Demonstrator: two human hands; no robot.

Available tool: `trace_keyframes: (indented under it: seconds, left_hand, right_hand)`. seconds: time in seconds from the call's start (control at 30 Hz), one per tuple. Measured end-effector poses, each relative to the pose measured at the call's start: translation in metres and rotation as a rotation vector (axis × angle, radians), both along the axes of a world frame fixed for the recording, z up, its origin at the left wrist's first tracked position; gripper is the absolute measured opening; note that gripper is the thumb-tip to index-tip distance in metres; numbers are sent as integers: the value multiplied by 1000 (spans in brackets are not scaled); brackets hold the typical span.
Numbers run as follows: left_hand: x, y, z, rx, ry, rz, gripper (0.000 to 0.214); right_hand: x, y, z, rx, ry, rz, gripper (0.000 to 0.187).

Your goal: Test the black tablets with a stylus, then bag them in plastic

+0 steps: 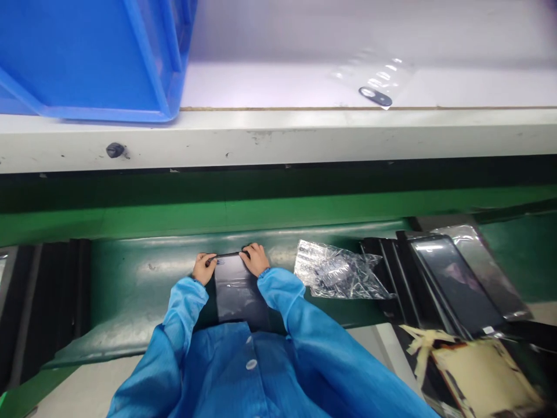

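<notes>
A flat dark panel (237, 287) lies on the green belt (130, 278) directly in front of the operator, its near end hidden behind the blue sleeves. The far corners of the panel are gripped by both hands: the left hand (203, 268) is closed on the far left corner, and the right hand (256, 259) is closed on the far right corner, with fingers curled over the top edge. The panel is judged to be thin, stiff, light and glossy, hence slippery and liable to crack or scratch; it is best held at the edges and corners, and the face is best left untouched. Just to the right a crumpled clear bag (337, 270) lies on the belt, and beyond it a stack of dark trays (400, 273) carries a similar panel (456, 284). To the left, bare belt is available up to a black tray (47, 302). Ahead, movement is limited by the white shelf edge (278, 139), on which a blue crate (91, 58) stands.
</notes>
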State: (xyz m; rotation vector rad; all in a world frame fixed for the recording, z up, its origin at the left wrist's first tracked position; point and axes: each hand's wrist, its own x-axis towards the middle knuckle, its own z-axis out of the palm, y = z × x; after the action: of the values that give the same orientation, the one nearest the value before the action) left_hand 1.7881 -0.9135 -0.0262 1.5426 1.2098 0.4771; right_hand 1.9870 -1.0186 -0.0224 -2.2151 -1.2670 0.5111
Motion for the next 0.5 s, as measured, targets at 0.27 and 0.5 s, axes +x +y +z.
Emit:
trace_keyframes:
  seconds: [0.27, 0.5]
  left_hand:
    - [9, -23, 23, -162, -168, 27, 49]
    - [17, -31, 54, -154, -69, 136, 60]
  right_hand:
    - [5, -9, 35, 95, 169, -18, 19]
    - [0, -39, 35, 163, 379, -154, 41]
